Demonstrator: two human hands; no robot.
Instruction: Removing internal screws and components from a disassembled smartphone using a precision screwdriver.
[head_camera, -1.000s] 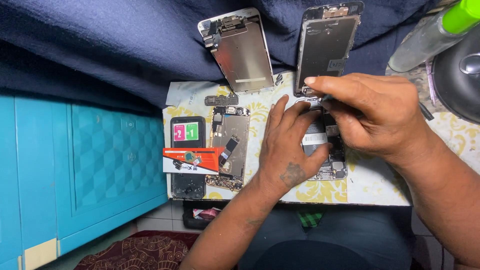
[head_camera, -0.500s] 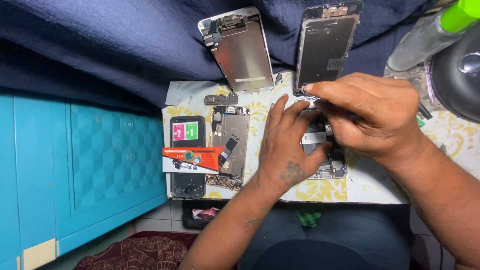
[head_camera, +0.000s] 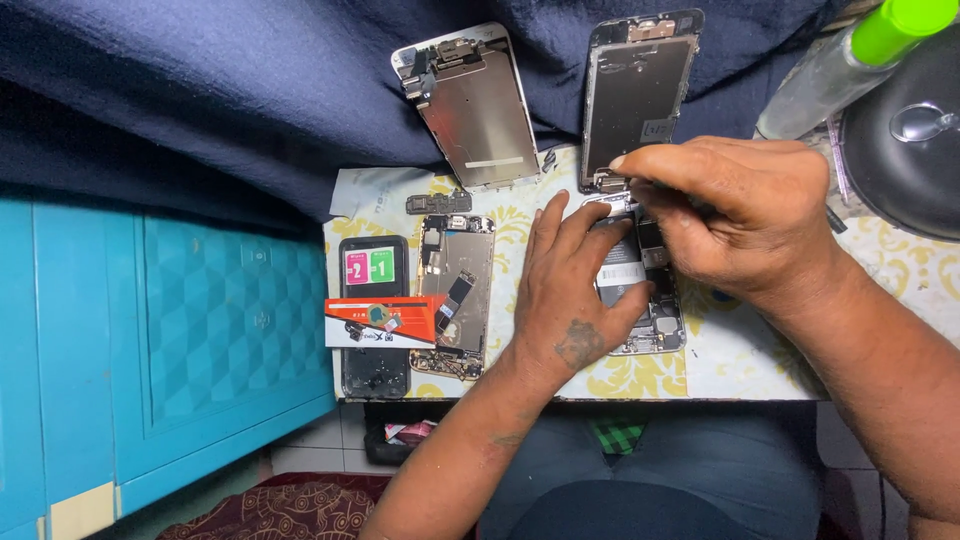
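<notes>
Opened phone body (head_camera: 640, 300) lies flat on surface (head_camera: 760, 350), pinned under left hand (head_camera: 575, 295) fingers, open grip; right hand (head_camera: 740, 215) pinched shut above its top edge, contents hidden.

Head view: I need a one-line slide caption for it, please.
Left hand steadies an opened phone while the right hand works at its top edge.
</notes>
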